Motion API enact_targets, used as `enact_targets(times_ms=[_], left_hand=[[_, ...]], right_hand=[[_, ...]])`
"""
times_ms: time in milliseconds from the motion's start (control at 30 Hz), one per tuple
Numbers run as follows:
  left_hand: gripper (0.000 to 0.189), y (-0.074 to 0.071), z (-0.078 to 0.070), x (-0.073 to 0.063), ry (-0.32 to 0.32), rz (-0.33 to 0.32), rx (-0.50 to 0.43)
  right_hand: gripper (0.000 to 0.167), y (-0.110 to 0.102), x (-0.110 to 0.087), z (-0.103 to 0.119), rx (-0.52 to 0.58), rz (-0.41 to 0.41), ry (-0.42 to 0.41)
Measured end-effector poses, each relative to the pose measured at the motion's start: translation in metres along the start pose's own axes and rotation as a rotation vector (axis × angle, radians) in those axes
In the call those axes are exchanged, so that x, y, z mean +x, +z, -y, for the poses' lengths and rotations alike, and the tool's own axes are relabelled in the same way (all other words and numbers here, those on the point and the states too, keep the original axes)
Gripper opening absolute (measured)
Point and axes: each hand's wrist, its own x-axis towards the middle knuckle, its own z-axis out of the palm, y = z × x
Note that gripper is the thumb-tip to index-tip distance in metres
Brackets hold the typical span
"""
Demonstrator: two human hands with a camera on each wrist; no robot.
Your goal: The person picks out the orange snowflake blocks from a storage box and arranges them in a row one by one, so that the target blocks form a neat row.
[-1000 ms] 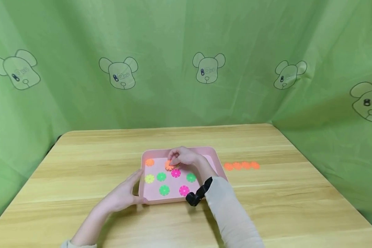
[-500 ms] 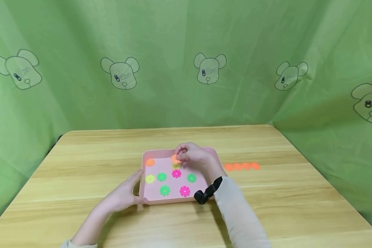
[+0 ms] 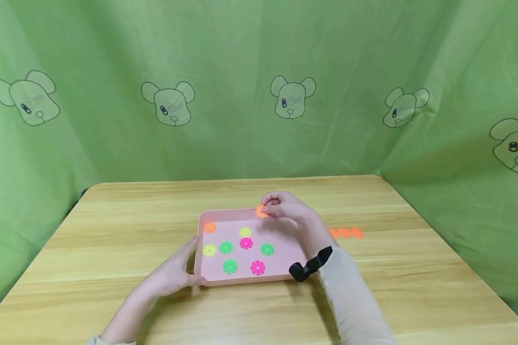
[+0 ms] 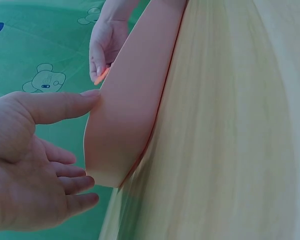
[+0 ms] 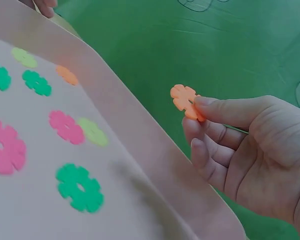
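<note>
My right hand (image 3: 287, 209) pinches an orange snowflake disc (image 5: 185, 101) between thumb and fingers, raised over the far wall of the pink tray (image 3: 259, 282). My left hand (image 3: 172, 273) lies against the tray's left end. In the left wrist view its thumb (image 4: 65, 106) is straight and touches the rim, with the other fingers loosely spread beside the wall. Inside the tray lie another orange disc (image 3: 209, 228), two yellow discs such as the back one (image 3: 245, 232), two pink discs such as the front one (image 3: 257, 268), and three green discs such as the right one (image 3: 267, 249).
A row of orange discs (image 3: 344, 233) lies on the wooden table (image 3: 414, 287) right of the tray, partly hidden by the right forearm. A green curtain (image 3: 233, 143) with printed bear heads surrounds the table. A black camera mount (image 3: 311, 265) sits on the right wrist.
My right hand has lifted the orange disc from the tray's back area and carried it up and to the right, uncovering a yellow disc. My left hand has stayed at the tray.
</note>
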Motion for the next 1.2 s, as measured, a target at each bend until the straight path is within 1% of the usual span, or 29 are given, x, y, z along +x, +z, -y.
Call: enact_targets(times_ms=[133,267,467,667,867,933,1100,1200], left_hand=[[0.101,0.000,0.001,0.000,0.014,0.003,-0.001],[0.103,0.002,0.000,0.001,0.028,0.003,-0.004],[0.104,0.006,-0.001,0.001,0.009,0.005,-0.020],[0.104,0.006,0.000,0.001,0.006,0.003,-0.019],[0.104,0.007,0.000,0.001,0.005,0.000,-0.009],[0.104,0.007,0.001,0.001,0.007,0.000,-0.010],[0.105,0.008,0.001,0.001,0.001,-0.001,-0.007],[0.106,0.007,0.000,0.001,-0.003,-0.002,-0.006]], right_hand=[[0.018,-0.012,-0.007,-0.001,0.000,-0.030,-0.007],[0.020,-0.024,-0.018,-0.001,-0.012,-0.082,0.015],[0.022,-0.045,-0.032,-0.010,-0.004,-0.118,0.009],[0.021,-0.069,-0.052,-0.019,0.040,-0.164,-0.004],[0.023,-0.091,-0.074,-0.031,-0.001,-0.189,0.020],[0.024,-0.097,-0.081,-0.034,0.001,-0.204,0.028],[0.024,-0.113,-0.100,-0.045,0.091,-0.252,0.042],[0.026,-0.125,-0.112,-0.054,0.115,-0.296,0.039]])
